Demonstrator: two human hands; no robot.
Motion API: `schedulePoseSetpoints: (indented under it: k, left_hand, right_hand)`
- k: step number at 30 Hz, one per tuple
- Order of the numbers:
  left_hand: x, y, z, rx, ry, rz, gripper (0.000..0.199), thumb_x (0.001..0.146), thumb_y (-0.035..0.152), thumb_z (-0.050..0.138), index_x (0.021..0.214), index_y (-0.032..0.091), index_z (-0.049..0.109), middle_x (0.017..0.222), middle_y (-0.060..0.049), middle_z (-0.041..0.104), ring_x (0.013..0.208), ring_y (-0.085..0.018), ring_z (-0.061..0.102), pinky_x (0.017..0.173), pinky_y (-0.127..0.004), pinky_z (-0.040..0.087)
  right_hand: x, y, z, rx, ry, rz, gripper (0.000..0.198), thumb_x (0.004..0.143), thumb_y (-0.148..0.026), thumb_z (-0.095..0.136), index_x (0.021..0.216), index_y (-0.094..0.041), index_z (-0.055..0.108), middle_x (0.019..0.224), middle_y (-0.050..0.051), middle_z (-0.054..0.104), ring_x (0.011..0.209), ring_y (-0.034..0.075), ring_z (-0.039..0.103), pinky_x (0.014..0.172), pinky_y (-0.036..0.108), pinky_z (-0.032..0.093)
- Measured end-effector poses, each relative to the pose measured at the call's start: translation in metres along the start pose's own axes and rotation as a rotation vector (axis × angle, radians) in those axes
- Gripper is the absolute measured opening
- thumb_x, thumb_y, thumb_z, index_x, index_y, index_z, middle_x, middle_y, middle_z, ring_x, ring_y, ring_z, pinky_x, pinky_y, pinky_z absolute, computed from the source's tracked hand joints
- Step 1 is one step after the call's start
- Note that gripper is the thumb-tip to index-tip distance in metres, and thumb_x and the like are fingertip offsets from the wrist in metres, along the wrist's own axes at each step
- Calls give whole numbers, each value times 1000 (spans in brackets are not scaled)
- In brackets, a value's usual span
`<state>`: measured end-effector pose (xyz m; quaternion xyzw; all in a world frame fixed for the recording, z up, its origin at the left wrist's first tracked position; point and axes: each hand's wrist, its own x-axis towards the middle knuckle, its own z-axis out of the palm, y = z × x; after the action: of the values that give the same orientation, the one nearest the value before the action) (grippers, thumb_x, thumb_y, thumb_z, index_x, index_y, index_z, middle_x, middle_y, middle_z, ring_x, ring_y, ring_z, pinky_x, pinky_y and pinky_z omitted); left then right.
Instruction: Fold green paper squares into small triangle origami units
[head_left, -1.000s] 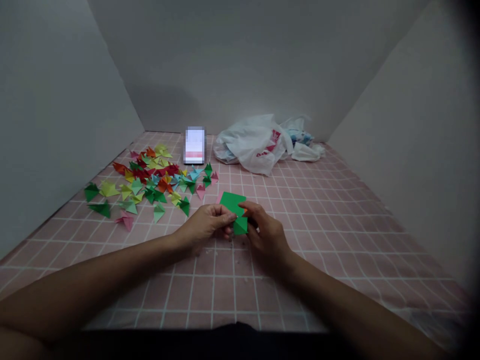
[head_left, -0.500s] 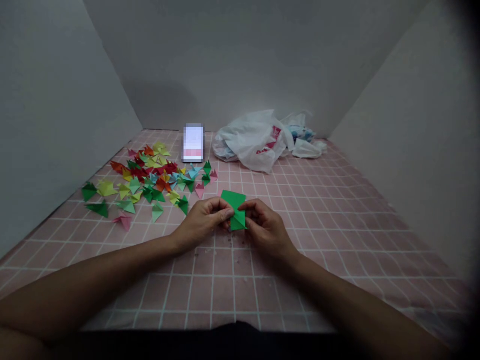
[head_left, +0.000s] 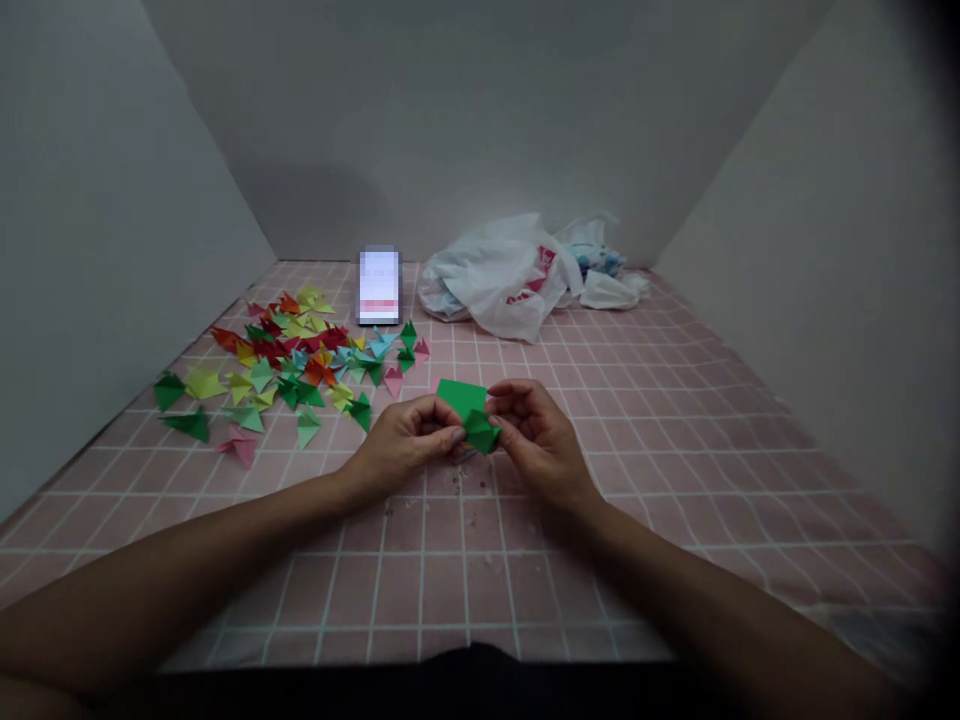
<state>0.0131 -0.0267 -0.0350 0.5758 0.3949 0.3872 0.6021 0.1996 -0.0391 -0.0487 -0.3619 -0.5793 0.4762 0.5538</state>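
Observation:
My left hand (head_left: 409,437) pinches the left side of a small folded green paper (head_left: 481,432) between thumb and index finger. On its right edge, the fingertips of my right hand (head_left: 541,437) are closed, thumb against the paper. The folded piece looks creased and darker than the flat green paper (head_left: 459,396) just behind it. A sliver of pink shows at the left corner of that flat paper, and my fingers cover its lower edge. What lies beneath the folded piece is mostly hidden.
Folded paper shapes in several colours (head_left: 319,368) spread over the left side of the pink checked tablecloth (head_left: 660,450). A phone (head_left: 379,288) with a lit screen stands behind them. White plastic bags (head_left: 499,275) lie at the back. Small scraps dot the cloth near my hands.
The green paper between my hands now shows a raised, folded shape, distinct from the flat green paper behind. My right fingers have shifted slightly. The whole view has moved a little.

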Motion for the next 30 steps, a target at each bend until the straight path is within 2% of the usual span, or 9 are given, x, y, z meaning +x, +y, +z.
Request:
schedulePoseSetpoints:
  k: [2,4,7,10,14,19,23,30]
  left_hand:
    - [-1,2,0,23,71,21,17,77,28,72,80,16,61,70,1,66,63,-11,63,63,-25,54]
    - [-2,4,1,58,137,68,15,77,26,72,81,16,62,74,1,66,67,-12,65,66,-26,56]
    - [-3,3,2,67,187,167,13,78,25,72,81,15,63,80,-1,68,75,-13,67,70,-25,57]
    - [-4,0,4,62,199,219,12,77,23,73,79,15,64,84,-2,68,78,-13,66,74,-25,57]
    - [-5,-2,6,-6,152,163,15,77,21,75,81,16,62,82,0,67,76,-11,65,71,-23,56]
    - [-4,-4,6,-153,93,78,34,72,18,79,101,17,61,91,-1,70,84,-13,68,76,-25,56]
    - [-5,-3,6,-105,77,33,30,75,21,77,100,15,63,88,-2,70,78,-13,66,73,-26,54]
    - [-8,1,7,-39,122,40,28,75,24,77,99,16,65,85,-2,68,74,-13,63,69,-26,51]
  right_hand:
    - [-1,-3,0,-12,48,-18,17,91,-26,63,107,-23,57,95,1,61,77,12,62,67,26,55]
    - [-1,-5,0,-1,59,5,13,94,-30,62,102,-22,57,90,0,61,73,12,61,68,28,54]
    - [-1,-5,1,21,2,64,19,87,-31,71,97,-22,57,80,-2,60,69,13,59,65,28,52]
    - [-1,-4,1,-10,-55,70,15,84,-26,72,92,-21,60,87,1,62,76,15,60,69,31,52]
    - [0,-5,-1,-103,-77,44,4,87,-21,65,86,-21,61,87,3,61,81,18,59,74,34,51]
    - [-1,-7,-1,-243,-122,-41,4,88,-17,62,86,-21,62,89,4,60,84,19,58,77,36,49]
    - [-1,-6,-1,-301,-148,-41,5,89,-17,61,86,-20,61,86,3,59,81,18,57,72,33,46]
    - [-1,-7,0,-234,-157,-5,4,89,-20,61,85,-20,60,85,3,59,80,17,56,71,32,47]
